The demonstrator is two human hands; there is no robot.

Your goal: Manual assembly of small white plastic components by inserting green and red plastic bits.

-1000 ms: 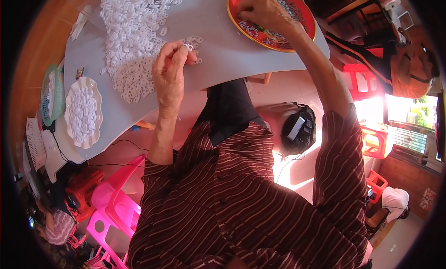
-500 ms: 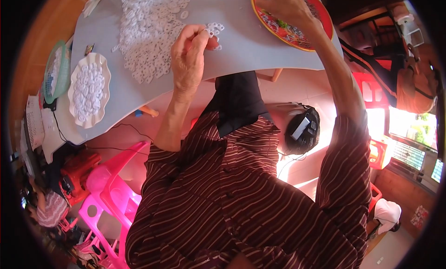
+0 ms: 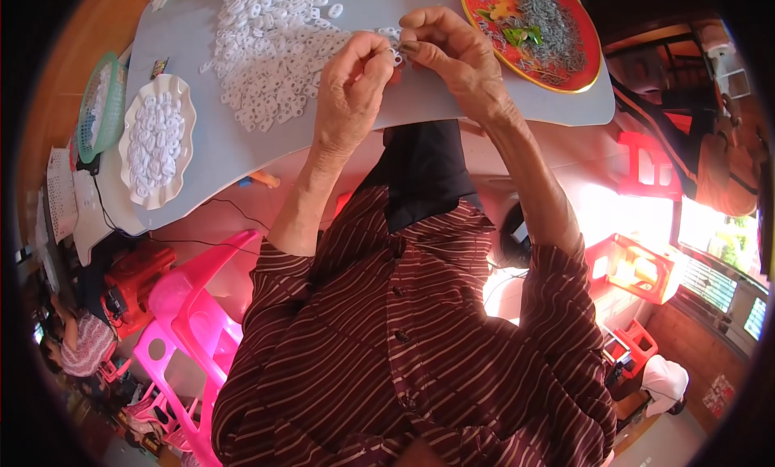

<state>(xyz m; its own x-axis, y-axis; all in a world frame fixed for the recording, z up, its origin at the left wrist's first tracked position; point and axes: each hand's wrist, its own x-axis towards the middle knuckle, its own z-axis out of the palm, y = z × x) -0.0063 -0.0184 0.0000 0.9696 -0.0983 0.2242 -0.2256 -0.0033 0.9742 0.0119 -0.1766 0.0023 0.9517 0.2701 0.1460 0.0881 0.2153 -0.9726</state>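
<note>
Over the table edge my two hands meet at the fingertips. My left hand [image 3: 353, 83] is closed in a pinch on a small white plastic piece [image 3: 397, 57] with holes. Thumb and forefinger of my right hand [image 3: 460, 63] pinch at that same piece; whatever else they hold is too small to make out. A spread pile of similar white pieces [image 3: 270, 79] covers the table left of my hands. Close by on the right lies a red round tray [image 3: 557, 80] with a gold rim, holding many tiny grey metal parts [image 3: 557, 31].
On the grey table [image 3: 182, 55], a scalloped white dish [image 3: 190, 136] of white oval pieces stands left, beside a green basket [image 3: 119, 104]. Below are a pink chair [image 3: 182, 297] and a red stool [image 3: 638, 265]. A person [image 3: 87, 342] sits at far left.
My right hand has come back from the red tray to my left fingertips. My left hand has shifted slightly right, still pinching the white piece.
</note>
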